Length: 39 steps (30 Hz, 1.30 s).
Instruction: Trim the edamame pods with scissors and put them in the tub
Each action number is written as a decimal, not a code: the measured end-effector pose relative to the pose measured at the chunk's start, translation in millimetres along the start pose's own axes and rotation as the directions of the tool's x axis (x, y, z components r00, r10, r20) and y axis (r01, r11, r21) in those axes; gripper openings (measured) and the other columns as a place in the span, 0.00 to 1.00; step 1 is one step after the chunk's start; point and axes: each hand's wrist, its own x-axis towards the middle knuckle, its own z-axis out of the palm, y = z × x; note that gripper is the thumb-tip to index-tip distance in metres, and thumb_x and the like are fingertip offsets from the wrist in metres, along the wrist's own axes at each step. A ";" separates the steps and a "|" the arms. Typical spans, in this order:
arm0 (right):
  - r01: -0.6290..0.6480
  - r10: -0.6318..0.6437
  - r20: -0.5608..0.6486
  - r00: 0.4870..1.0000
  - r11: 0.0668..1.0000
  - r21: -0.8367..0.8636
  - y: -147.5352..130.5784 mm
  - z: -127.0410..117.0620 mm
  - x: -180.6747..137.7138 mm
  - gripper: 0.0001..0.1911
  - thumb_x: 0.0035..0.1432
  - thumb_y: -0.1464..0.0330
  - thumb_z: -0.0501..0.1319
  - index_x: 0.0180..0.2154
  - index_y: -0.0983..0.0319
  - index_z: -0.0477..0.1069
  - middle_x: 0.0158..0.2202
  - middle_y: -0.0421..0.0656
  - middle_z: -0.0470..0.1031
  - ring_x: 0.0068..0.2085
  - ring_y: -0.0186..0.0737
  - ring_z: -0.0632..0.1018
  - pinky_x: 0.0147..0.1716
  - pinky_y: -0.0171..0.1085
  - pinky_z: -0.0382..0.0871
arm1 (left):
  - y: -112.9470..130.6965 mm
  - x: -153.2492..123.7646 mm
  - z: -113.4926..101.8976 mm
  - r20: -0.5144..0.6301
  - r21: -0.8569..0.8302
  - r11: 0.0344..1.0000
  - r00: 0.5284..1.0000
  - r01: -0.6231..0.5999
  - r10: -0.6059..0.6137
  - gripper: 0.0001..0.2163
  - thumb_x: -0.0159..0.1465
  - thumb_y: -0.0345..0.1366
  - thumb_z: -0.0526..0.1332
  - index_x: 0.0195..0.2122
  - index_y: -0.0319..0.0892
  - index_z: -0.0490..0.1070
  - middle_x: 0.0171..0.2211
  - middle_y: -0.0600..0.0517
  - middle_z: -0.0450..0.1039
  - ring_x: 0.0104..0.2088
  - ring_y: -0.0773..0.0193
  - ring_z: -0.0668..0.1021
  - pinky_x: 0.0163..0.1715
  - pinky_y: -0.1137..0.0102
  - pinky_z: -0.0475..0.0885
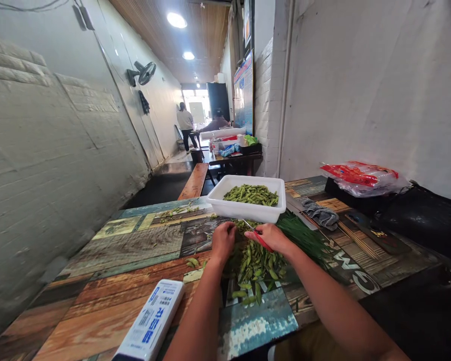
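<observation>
A heap of green pods [257,268] lies on the patterned wooden table [108,281] right in front of me. My left hand [223,239] is closed, pinching a pod at the heap's far left edge. My right hand [271,236] is closed round red-handled scissors [258,237], whose blades point left toward the left hand. Just beyond both hands stands a white tub [248,206] holding more green pods [252,195].
A white and blue box [152,323] lies at the near left edge. A bunch of long green stalks [304,238], a grey cloth [320,213], thin skewers [355,239] and a red-and-clear bag [364,176] are to the right. Pod scraps [176,211] litter the far left. A person stands far down the corridor.
</observation>
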 end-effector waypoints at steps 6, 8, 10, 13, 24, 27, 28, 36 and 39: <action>0.067 -0.067 0.002 0.998 0.993 0.100 0.8 2.8 0.5 0.33 0.52 0.40 0.52 0.19 0.63 0.65 0.17 0.36 0.61 0.22 0.31 0.61 0.22 0.32 0.48 | 3.9 1.3 -2.0 0.034 -0.478 0.855 0.977 0.201 -0.211 0.11 0.51 0.40 0.64 0.31 0.38 0.78 0.30 0.48 0.78 0.32 0.59 0.76 0.36 0.68 0.69; 0.086 -0.086 -0.005 0.996 0.987 0.137 0.8 3.4 0.4 0.33 0.52 0.40 0.52 0.18 0.62 0.63 0.17 0.36 0.60 0.22 0.30 0.60 0.22 0.32 0.48 | 6.3 0.2 -3.0 0.057 -0.524 0.824 0.974 0.215 -0.218 0.13 0.49 0.42 0.66 0.31 0.37 0.79 0.30 0.48 0.78 0.32 0.59 0.76 0.36 0.68 0.68; 0.094 -0.094 -0.005 0.996 0.980 0.175 0.7 3.9 0.2 0.33 0.52 0.40 0.52 0.17 0.62 0.61 0.17 0.35 0.59 0.22 0.30 0.59 0.22 0.32 0.48 | 8.8 -1.3 -3.8 0.083 -0.546 0.808 0.974 0.220 -0.209 0.16 0.47 0.45 0.68 0.30 0.37 0.78 0.29 0.48 0.77 0.31 0.60 0.75 0.35 0.69 0.68; 0.090 -0.094 0.008 0.996 0.972 0.216 0.2 5.3 0.2 0.33 0.51 0.39 0.52 0.17 0.62 0.60 0.17 0.35 0.57 0.21 0.29 0.58 0.21 0.32 0.47 | 11.6 -3.6 -5.0 0.131 -0.571 0.786 0.971 0.237 -0.198 0.20 0.45 0.49 0.68 0.30 0.36 0.78 0.28 0.49 0.76 0.28 0.64 0.72 0.30 0.71 0.65; 0.067 -0.072 0.020 0.997 0.979 0.193 -3.0 19.1 0.6 0.33 0.54 0.41 0.50 0.14 0.62 0.58 0.15 0.36 0.54 0.20 0.29 0.56 0.20 0.32 0.45 | 10.9 -3.9 1.2 0.149 -0.609 0.737 0.954 0.295 -0.259 0.20 0.42 0.49 0.70 0.27 0.35 0.75 0.22 0.51 0.71 0.21 0.69 0.67 0.22 0.74 0.59; 0.069 -0.076 0.028 0.997 0.979 0.190 -3.0 18.4 -0.8 0.33 0.54 0.42 0.51 0.14 0.62 0.57 0.15 0.36 0.54 0.20 0.29 0.56 0.20 0.33 0.45 | 9.7 -4.0 3.2 0.083 -0.634 0.724 0.954 0.273 -0.287 0.19 0.41 0.47 0.70 0.25 0.35 0.74 0.21 0.51 0.70 0.21 0.69 0.68 0.22 0.74 0.61; 0.071 -0.078 0.026 0.997 0.977 0.200 -3.2 17.6 -1.4 0.32 0.54 0.43 0.51 0.14 0.62 0.58 0.14 0.36 0.55 0.20 0.29 0.56 0.20 0.33 0.46 | 9.2 -3.8 3.1 0.074 -0.638 0.719 0.951 0.277 -0.301 0.19 0.41 0.47 0.71 0.24 0.35 0.73 0.20 0.51 0.69 0.21 0.69 0.68 0.22 0.74 0.61; 0.029 -0.030 0.001 1.000 0.966 0.256 -5.2 11.2 -0.6 0.30 0.52 0.43 0.52 0.17 0.62 0.60 0.16 0.35 0.56 0.21 0.30 0.59 0.20 0.32 0.47 | 14.2 -0.8 -1.6 0.176 -0.813 0.464 0.908 0.352 -0.381 0.23 0.35 0.46 0.73 0.28 0.35 0.73 0.20 0.55 0.68 0.20 0.72 0.67 0.23 0.74 0.62; 0.036 -0.041 0.011 0.999 0.958 0.285 -5.7 10.5 -0.2 0.30 0.53 0.42 0.51 0.18 0.62 0.59 0.16 0.35 0.56 0.21 0.29 0.59 0.20 0.32 0.48 | 18.1 -0.2 -3.6 0.189 -0.880 0.357 0.921 0.313 -0.342 0.24 0.36 0.46 0.74 0.29 0.36 0.72 0.25 0.51 0.72 0.25 0.69 0.72 0.28 0.73 0.66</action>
